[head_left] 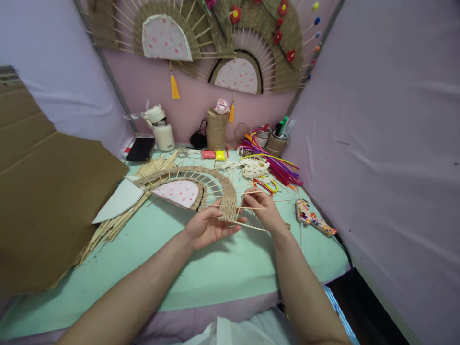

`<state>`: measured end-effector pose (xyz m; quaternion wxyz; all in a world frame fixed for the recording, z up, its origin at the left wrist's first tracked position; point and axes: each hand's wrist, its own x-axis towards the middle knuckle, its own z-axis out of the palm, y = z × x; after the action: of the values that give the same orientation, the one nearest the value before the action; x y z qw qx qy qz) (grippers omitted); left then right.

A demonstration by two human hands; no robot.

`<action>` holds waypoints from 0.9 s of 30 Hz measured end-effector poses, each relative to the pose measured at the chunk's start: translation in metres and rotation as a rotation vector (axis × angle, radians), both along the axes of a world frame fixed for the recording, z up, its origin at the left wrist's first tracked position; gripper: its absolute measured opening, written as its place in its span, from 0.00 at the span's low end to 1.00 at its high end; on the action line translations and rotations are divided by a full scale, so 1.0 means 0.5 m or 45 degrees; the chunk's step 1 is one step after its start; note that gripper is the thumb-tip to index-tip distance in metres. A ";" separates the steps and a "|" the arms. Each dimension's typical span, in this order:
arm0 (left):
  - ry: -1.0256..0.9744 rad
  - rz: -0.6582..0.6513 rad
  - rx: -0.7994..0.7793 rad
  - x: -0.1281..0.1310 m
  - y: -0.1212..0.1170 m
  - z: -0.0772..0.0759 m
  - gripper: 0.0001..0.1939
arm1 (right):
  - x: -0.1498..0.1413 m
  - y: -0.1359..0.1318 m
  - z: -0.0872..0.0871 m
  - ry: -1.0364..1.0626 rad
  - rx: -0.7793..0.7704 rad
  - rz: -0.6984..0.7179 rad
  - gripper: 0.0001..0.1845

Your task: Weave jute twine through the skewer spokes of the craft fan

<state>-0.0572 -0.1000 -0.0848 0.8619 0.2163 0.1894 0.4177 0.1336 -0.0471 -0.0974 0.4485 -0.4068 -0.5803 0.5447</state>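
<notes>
A half-round woven fan [230,191] of twine on thin wooden sticks is held above the table, with a pink-dotted white half-circle [179,192] at its centre. My left hand [210,227] supports its near right end from below, thumb on top of the weave and fingers beneath. At the outer edge, my right hand [264,208] has its fingers pinched together by the protruding stick ends, apparently on a strand of twine [240,203]. The fingertips partly hide that strand.
Left are a large cardboard sheet [53,191] and a bundle of sticks [115,227]. A patterned glue gun [314,218] lies right. Behind stand a bottle [163,134], a twine spool [216,130] and colourful pipe cleaners [278,165]. Finished fans [287,72] hang on the back wall.
</notes>
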 end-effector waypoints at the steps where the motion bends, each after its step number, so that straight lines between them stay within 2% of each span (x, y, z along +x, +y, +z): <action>1: 0.002 -0.004 0.000 0.002 -0.001 0.000 0.21 | -0.003 0.000 -0.001 -0.012 -0.017 0.034 0.15; 3: 0.012 0.000 -0.018 0.007 -0.002 0.001 0.20 | -0.009 -0.001 -0.003 -0.068 -0.048 0.095 0.15; 5: 0.040 0.043 -0.091 0.014 -0.002 -0.001 0.16 | -0.011 0.001 -0.006 -0.127 -0.042 0.082 0.15; 7: 0.079 0.122 -0.205 0.023 -0.001 -0.004 0.12 | -0.011 0.005 -0.009 -0.162 -0.008 -0.015 0.14; 10: 0.124 0.208 -0.318 0.034 0.000 -0.010 0.14 | -0.008 0.011 -0.015 -0.202 0.009 -0.142 0.14; 16: 0.059 0.297 -0.293 0.042 -0.006 -0.010 0.16 | -0.003 0.015 -0.027 -0.200 -0.020 -0.118 0.15; 20: 0.043 0.302 -0.334 0.044 -0.009 -0.010 0.17 | 0.002 0.016 -0.030 -0.178 0.011 -0.152 0.15; 27: -0.041 0.306 -0.344 0.043 -0.006 -0.003 0.18 | 0.017 0.015 -0.029 -0.182 -0.017 -0.086 0.16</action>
<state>-0.0359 -0.1029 -0.0862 0.8300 0.0676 0.2546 0.4917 0.1420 -0.0397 -0.1121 0.4213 -0.4669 -0.5931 0.5027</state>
